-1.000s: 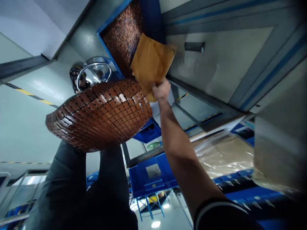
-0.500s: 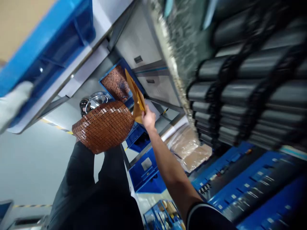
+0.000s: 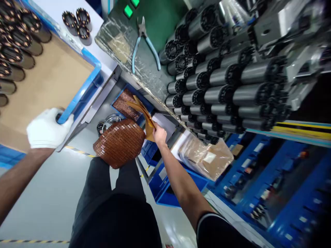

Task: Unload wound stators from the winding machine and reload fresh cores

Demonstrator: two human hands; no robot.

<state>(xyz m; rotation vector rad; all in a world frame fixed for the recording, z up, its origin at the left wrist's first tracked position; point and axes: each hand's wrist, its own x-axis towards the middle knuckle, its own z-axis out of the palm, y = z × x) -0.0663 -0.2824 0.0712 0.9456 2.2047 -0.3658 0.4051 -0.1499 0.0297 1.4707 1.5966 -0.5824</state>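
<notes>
While no readable writing shows on any label, the right hand [image 3: 159,133] is clamped on a brown paper sheet [image 3: 144,115], held low beside the bead-mat stool seat [image 3: 119,143] and over the blue bin of copper scrap [image 3: 126,103]. The gloved left hand [image 3: 46,128] grips the corner of a blue tray [image 3: 85,84] at the bench edge. Three wound stators [image 3: 78,21] stand on the white bench, one pair of pliers [image 3: 143,44] lies on the green mat, and grey floor lies open to the left

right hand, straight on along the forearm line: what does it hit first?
Probably the blue bin of copper-coloured bits: the right hand, gripping brown paper, points toward it. Depth is unclear.
</notes>
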